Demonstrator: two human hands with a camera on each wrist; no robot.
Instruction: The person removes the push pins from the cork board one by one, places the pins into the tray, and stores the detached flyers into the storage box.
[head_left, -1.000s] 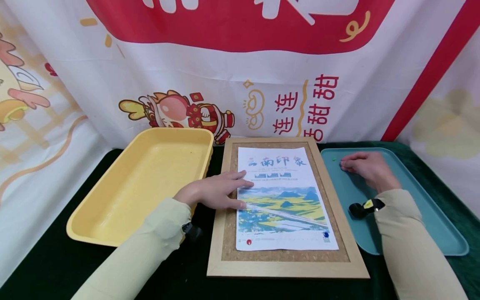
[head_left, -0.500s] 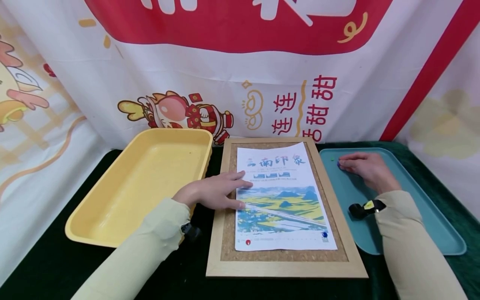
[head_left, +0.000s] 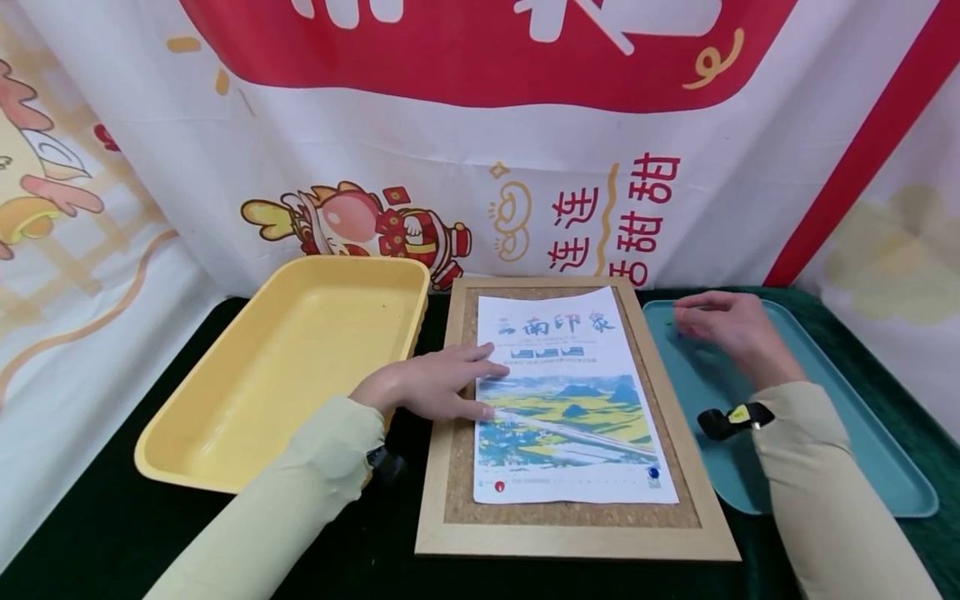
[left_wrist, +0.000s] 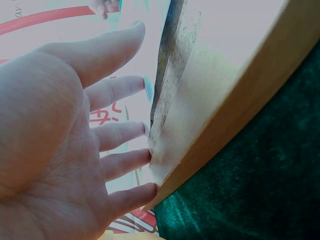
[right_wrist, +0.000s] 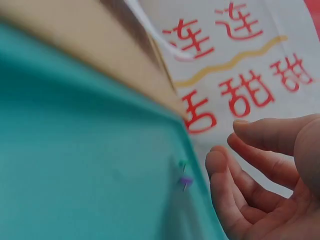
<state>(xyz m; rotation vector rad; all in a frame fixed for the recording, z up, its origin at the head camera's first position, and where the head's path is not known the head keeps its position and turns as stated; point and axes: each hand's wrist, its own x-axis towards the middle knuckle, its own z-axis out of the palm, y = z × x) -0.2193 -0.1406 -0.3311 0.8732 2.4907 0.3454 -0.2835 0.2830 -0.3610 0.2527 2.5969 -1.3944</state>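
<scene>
My left hand (head_left: 433, 383) lies with spread fingers over the left edge of a printed landscape poster (head_left: 570, 442). The poster is on a wood-framed cork board (head_left: 577, 542), with a red pushpin (head_left: 499, 486) at its lower left corner and a blue pushpin (head_left: 654, 472) at its lower right. Over the far left part of a teal tray (head_left: 840, 442) is my right hand (head_left: 738, 333), its fingers loosely bent. The right wrist view shows a gap between thumb and fingers, with nothing in it. A purple pushpin (right_wrist: 185, 181) and a green pushpin (right_wrist: 183, 163) sit in the tray close by.
To the left of the board stands a deep yellow tub (head_left: 262, 408). Dark green cloth (head_left: 360, 550) covers the table. A printed white and red banner (head_left: 420, 133) hangs right behind the board and trays.
My right hand has risen slightly from the tray floor, and its fingers have come away from the purple pushpin, which stays in the tray. My left hand stays on the poster.
</scene>
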